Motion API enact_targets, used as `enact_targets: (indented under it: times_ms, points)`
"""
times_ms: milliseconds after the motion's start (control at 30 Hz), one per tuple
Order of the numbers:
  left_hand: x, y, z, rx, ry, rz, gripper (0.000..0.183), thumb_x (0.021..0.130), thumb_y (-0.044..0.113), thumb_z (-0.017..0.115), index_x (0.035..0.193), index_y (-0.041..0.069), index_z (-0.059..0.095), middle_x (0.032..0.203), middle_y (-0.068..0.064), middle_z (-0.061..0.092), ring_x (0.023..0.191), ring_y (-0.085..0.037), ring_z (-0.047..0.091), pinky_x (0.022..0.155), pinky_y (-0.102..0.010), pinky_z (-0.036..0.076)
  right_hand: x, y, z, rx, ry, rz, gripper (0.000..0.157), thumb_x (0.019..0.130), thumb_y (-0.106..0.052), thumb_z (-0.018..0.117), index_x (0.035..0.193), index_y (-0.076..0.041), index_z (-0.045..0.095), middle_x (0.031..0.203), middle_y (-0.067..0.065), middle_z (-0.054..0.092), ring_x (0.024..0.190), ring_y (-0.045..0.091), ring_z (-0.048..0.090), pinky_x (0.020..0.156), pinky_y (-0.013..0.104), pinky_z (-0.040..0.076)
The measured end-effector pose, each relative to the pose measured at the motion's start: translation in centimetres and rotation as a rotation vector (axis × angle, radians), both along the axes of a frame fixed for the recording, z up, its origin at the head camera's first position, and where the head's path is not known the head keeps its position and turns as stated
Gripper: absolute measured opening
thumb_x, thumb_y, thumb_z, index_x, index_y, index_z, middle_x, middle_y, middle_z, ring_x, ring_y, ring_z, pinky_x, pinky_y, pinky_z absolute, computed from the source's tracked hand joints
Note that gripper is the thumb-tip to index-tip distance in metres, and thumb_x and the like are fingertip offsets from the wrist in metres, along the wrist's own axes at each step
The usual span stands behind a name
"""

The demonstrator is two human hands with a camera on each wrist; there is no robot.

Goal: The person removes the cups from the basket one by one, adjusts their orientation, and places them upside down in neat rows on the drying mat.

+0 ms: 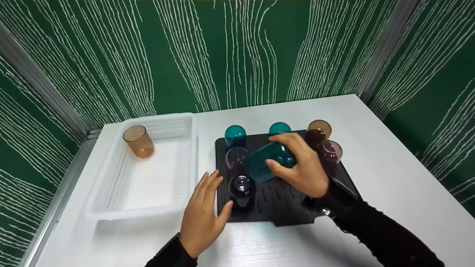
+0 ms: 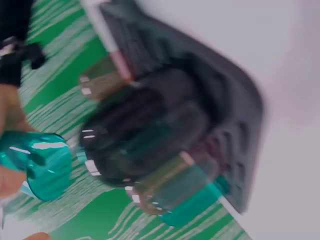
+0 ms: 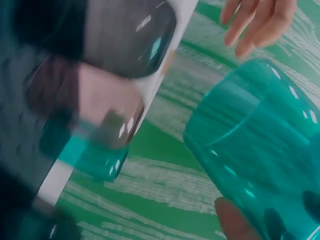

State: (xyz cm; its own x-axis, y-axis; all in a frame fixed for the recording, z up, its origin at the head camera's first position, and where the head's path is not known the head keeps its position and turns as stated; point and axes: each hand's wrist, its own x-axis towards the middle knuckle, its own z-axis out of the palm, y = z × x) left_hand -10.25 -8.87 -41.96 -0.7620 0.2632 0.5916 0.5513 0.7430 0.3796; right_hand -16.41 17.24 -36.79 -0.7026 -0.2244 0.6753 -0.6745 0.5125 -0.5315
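My right hand (image 1: 306,170) grips a teal glass (image 1: 261,163) by its rounded base and holds it tilted over the black drying mat (image 1: 285,200). The glass's open mouth points left, toward my left hand (image 1: 202,218). That hand has its fingers extended and thumb apart, holding nothing, beside a dark purple glass (image 1: 242,189) at the mat's left front. Behind the purple one stands a smoky glass (image 1: 236,157), partly overlapped by the held one. In the right wrist view, the held glass (image 3: 250,130) looks see-through, with fingertips on its sides.
Left of the mat sits a white plastic basket (image 1: 195,167) with an amber glass (image 1: 139,142) standing inside. Along the mat's back are two teal glasses (image 1: 235,136), one half hidden. A brown glass (image 1: 319,129) and a pink glass (image 1: 330,151) stand inverted at its right.
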Motion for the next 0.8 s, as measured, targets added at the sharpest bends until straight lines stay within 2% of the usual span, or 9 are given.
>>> enact_targets:
  times_ms: [67, 100, 233, 500, 633, 800]
  points:
    - [-0.2, 0.0, -0.9, -0.126, -0.035, 0.019, 0.069, 0.084, 0.030, 0.076, 0.138, -0.003, 0.048, 0.149, -0.019, 0.045, 0.141, -0.041, 0.038, 0.112, -0.050, 0.037, 0.0, 1.1, -0.5, 0.072, 0.042, -0.057, 0.049, 0.081, -0.016, 0.078, 0.127, -0.014, 0.061, 0.123, 0.009, 0.059, 0.106, 0.017, 0.061, 0.087, 0.029, 0.055]
    - [-0.2, 0.0, -1.2, -0.188, -0.075, 0.020, 0.073, 0.084, 0.034, 0.076, 0.139, -0.004, 0.047, 0.150, -0.021, 0.042, 0.142, -0.043, 0.035, 0.113, -0.050, 0.036, 0.0, 1.5, -0.9, 0.113, 0.065, -0.081, 0.048, 0.080, -0.017, 0.079, 0.125, -0.013, 0.062, 0.120, 0.010, 0.059, 0.105, 0.019, 0.061, 0.087, 0.031, 0.055]
    - [-0.5, -0.1, -2.4, -0.406, -0.288, -0.004, 0.088, 0.084, 0.049, 0.071, 0.143, -0.009, 0.041, 0.155, -0.027, 0.032, 0.145, -0.049, 0.024, 0.114, -0.052, 0.033, -0.1, 3.0, -2.7, 0.271, 0.160, -0.177, 0.045, 0.076, -0.023, 0.079, 0.118, -0.011, 0.066, 0.108, 0.013, 0.062, 0.094, 0.024, 0.063, 0.078, 0.041, 0.055]
    - [-1.3, -0.3, -3.7, -0.572, -0.522, -0.064, 0.099, 0.081, 0.060, 0.068, 0.145, -0.009, 0.038, 0.155, -0.028, 0.031, 0.145, -0.041, 0.030, 0.115, -0.052, 0.031, 0.3, 4.0, -5.7, 0.463, 0.128, -0.245, 0.040, 0.077, -0.032, 0.076, 0.113, -0.016, 0.066, 0.101, 0.010, 0.062, 0.083, 0.023, 0.063, 0.060, 0.037, 0.056]
    - [-1.0, -0.4, -4.0, -0.630, -0.561, -0.067, 0.100, 0.079, 0.061, 0.068, 0.145, -0.008, 0.039, 0.155, -0.027, 0.033, 0.143, -0.040, 0.035, 0.113, -0.052, 0.034, 0.3, 4.3, -7.0, 0.521, 0.115, -0.266, 0.040, 0.077, -0.033, 0.075, 0.111, -0.014, 0.066, 0.099, 0.011, 0.062, 0.079, 0.023, 0.062, 0.055, 0.035, 0.054]
    - [-0.8, -0.5, -4.2, -0.646, -0.544, -0.059, 0.099, 0.077, 0.059, 0.071, 0.144, -0.008, 0.040, 0.154, -0.027, 0.034, 0.140, -0.040, 0.040, 0.110, -0.049, 0.039, 0.1, 4.3, -8.2, 0.535, 0.059, -0.263, 0.039, 0.077, -0.032, 0.075, 0.111, -0.015, 0.066, 0.097, 0.009, 0.060, 0.077, 0.023, 0.060, 0.056, 0.035, 0.053]
